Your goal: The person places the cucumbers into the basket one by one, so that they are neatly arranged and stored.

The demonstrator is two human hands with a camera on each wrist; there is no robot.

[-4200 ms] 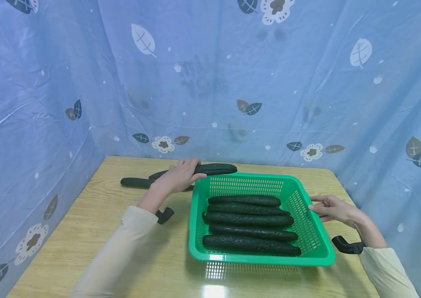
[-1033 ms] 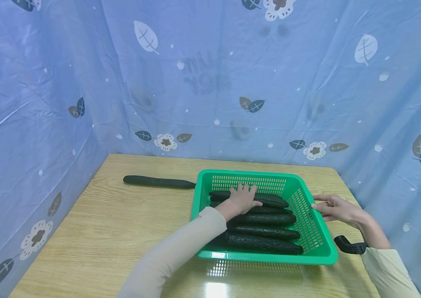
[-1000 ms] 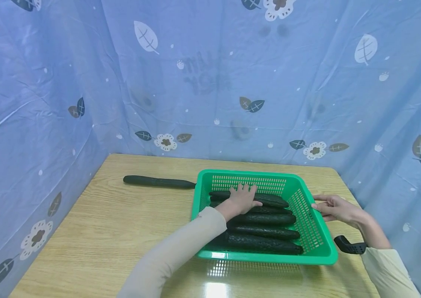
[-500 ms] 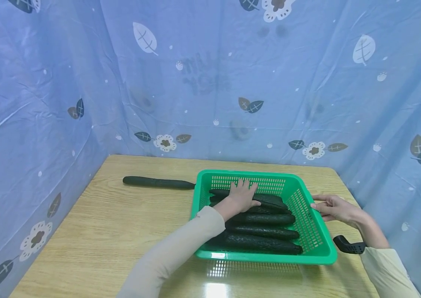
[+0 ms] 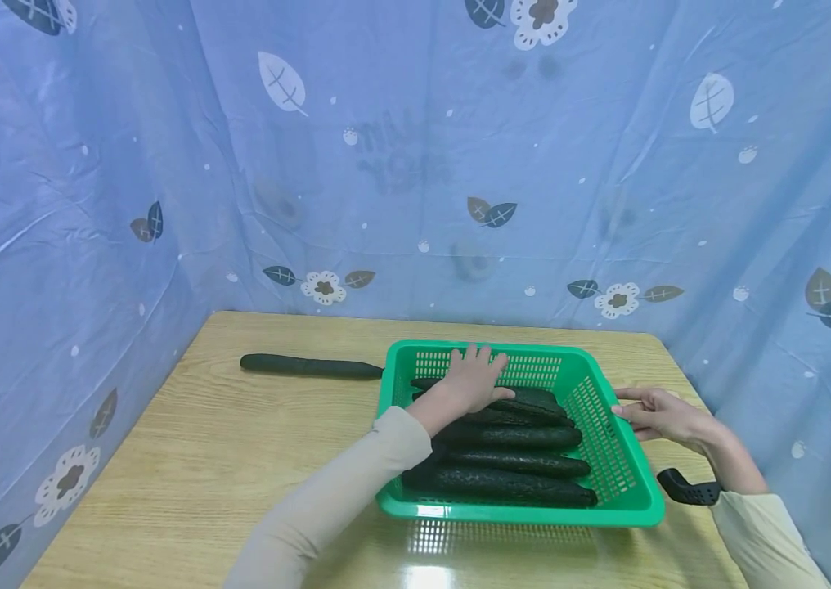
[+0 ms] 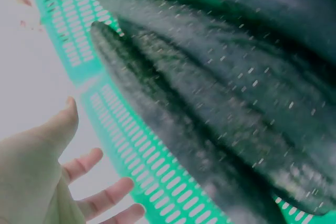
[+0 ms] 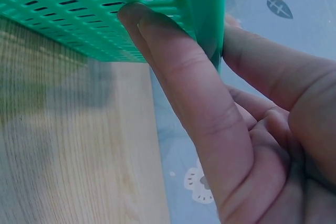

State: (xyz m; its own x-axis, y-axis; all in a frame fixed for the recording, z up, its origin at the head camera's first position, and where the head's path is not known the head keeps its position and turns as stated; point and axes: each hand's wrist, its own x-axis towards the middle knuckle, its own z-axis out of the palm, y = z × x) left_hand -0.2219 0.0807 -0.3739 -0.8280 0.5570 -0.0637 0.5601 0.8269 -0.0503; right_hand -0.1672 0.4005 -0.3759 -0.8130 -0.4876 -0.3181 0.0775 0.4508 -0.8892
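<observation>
Several dark green cucumbers (image 5: 504, 486) lie side by side in a green plastic basket (image 5: 518, 515) in the head view. My left hand (image 5: 469, 383) is over the rear cucumbers with its fingers spread towards the basket's back wall. The left wrist view shows that hand's fingers (image 6: 105, 199) straight and apart from the bumpy cucumbers (image 6: 178, 124). My right hand (image 5: 669, 415) pinches the basket's right rim. In the right wrist view its thumb and fingers sit on either side of the green wall (image 7: 205, 3). One cucumber (image 5: 311, 366) lies on the table, left of the basket.
The wooden table (image 5: 209, 458) extends left and in front of the basket. A blue patterned curtain (image 5: 415, 164) encloses the back and both sides. A black wrist mount (image 5: 688, 488) sticks out at the right wrist.
My left hand carried a cucumber from the table into the basket, let go of it and lifted slightly. One cucumber is left on the table. The right hand stayed at the rim.
</observation>
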